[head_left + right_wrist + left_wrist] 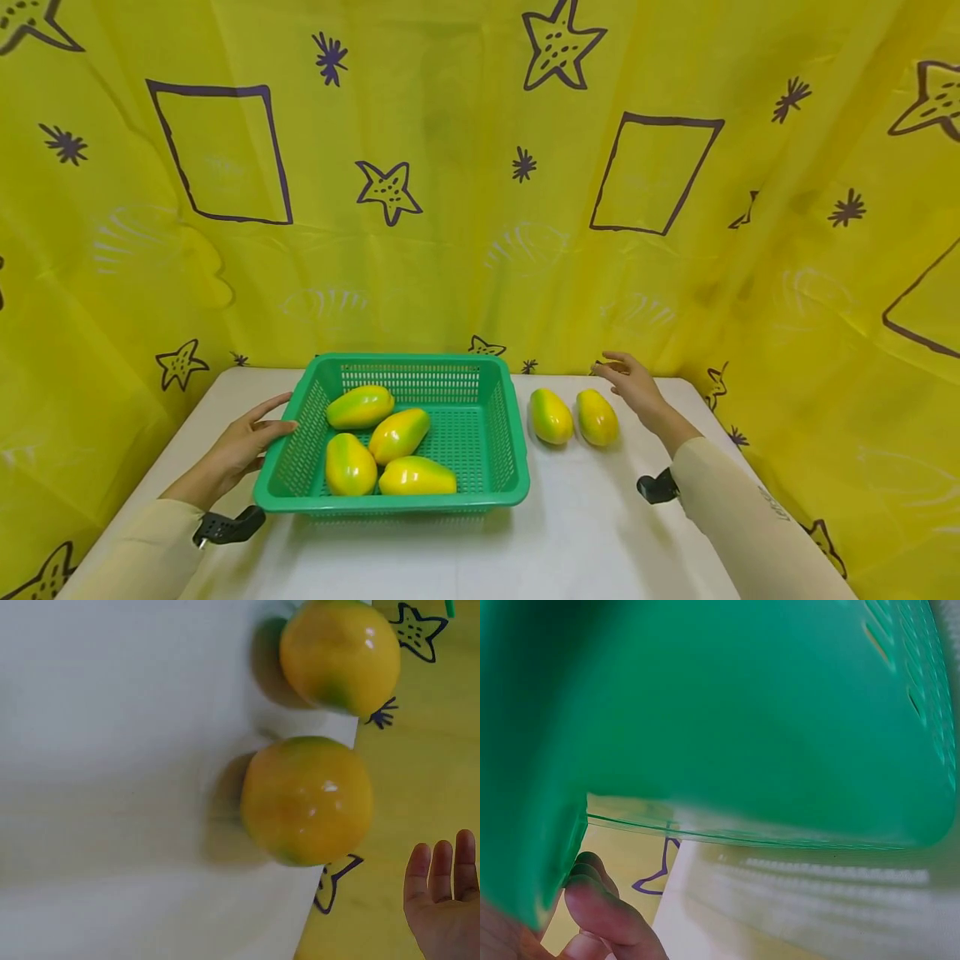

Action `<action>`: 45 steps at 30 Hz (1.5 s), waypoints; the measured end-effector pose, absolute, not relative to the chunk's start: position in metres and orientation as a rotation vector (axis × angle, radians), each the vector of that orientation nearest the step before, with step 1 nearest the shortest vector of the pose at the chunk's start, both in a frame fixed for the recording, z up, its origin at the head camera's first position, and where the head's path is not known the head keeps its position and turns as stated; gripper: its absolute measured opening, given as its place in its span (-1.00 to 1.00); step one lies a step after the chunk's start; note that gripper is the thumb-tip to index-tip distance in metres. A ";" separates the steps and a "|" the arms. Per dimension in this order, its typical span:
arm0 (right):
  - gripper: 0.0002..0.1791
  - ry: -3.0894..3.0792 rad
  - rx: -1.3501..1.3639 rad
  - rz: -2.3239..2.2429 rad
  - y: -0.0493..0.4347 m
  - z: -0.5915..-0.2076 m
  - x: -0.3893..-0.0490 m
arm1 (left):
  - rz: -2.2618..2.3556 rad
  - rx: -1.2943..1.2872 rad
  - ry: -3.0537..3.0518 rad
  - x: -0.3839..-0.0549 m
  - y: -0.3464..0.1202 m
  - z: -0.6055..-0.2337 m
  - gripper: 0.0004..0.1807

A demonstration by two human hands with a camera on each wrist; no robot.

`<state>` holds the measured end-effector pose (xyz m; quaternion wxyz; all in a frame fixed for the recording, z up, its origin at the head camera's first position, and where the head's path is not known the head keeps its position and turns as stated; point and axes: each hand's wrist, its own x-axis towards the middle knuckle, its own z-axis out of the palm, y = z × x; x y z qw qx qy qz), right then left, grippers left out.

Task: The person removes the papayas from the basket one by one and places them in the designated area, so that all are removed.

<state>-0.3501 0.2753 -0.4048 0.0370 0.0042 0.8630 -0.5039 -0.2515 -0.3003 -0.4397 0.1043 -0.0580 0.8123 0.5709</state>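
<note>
My left hand [238, 446] grips the left rim of a green plastic basket [517, 467], thumb on the rim and fingers below it. The left wrist view shows those fingers [611, 919] curled by the basket's edge [780, 750]. Several glossy yellow-green papayas lie in the basket, mostly toward its left side, one of them a papaya [350, 465] at the front left. Two more, a papaya [551, 416] and another papaya [597, 417], lie side by side right of the basket. Beyond the outer one my right hand [633, 385] hovers with fingers extended, holding nothing.
A white-covered table [570, 533] bears the basket and the loose papayas. Behind and at both sides hangs a yellow curtain [465, 275] printed with stars and frames. Black wrist cameras sit on both forearms.
</note>
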 end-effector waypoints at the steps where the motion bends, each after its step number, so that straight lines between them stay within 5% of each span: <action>1: -0.20 2.645 -0.001 -1.564 0.271 -0.401 -0.350 | 1.685 -0.169 2.395 -0.251 -0.300 -0.440 -0.13; 20: -0.38 2.671 -0.387 -1.462 0.181 -0.380 -0.327 | 1.697 -0.131 2.393 -0.250 -0.301 -0.440 -0.16; 45: -0.30 2.461 -0.719 -1.373 0.092 -0.404 -0.287 | 1.694 -0.150 2.398 -0.251 -0.300 -0.441 -0.12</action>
